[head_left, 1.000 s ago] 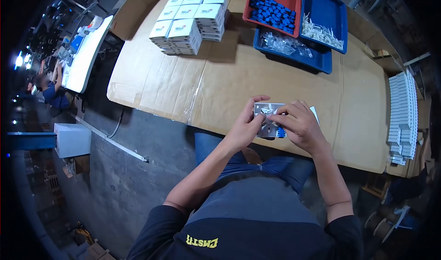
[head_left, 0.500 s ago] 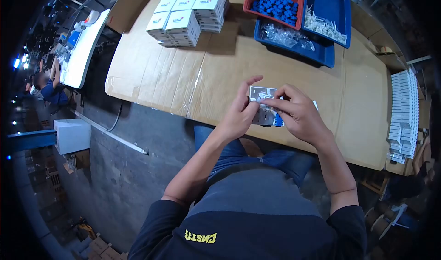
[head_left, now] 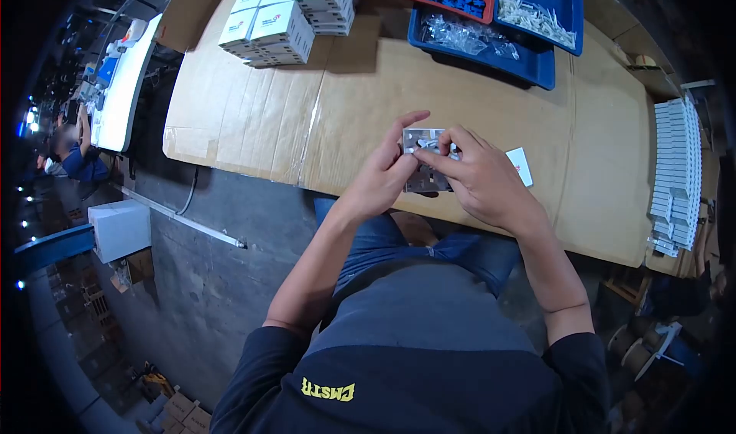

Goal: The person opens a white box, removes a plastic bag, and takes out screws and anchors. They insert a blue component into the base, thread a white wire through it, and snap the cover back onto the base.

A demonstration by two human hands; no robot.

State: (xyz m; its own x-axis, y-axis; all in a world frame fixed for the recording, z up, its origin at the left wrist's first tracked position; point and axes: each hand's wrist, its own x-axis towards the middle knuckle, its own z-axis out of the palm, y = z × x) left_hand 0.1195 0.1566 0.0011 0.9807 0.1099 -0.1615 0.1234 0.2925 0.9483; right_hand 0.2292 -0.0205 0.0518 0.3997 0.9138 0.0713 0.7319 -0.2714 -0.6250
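Between my hands, over the near edge of the cardboard-covered table (head_left: 368, 89), is a small grey metallic box (head_left: 426, 179). My left hand (head_left: 383, 169) grips its left side, thumb on top and index finger stretched past the far edge. The fingers of my right hand (head_left: 471, 169) pinch at a clear plastic packet with small white pieces (head_left: 424, 144) on top of the box. My fingers partly cover the packet. A flat white card (head_left: 520, 166) lies on the table just right of my right hand.
White boxes (head_left: 280, 21) stand stacked at the back left. A red tray (head_left: 439, 6) of blue parts, a blue tray (head_left: 543, 72) of clear bags and another blue tray (head_left: 577, 41) of white pieces sit at the back. White parts (head_left: 673, 173) line the right. A co-worker (head_left: 86, 162) is far left.
The view has shifted, and table items appear higher and further left. The blue piece seen under my right hand is no longer visible, while more of the white card shows.
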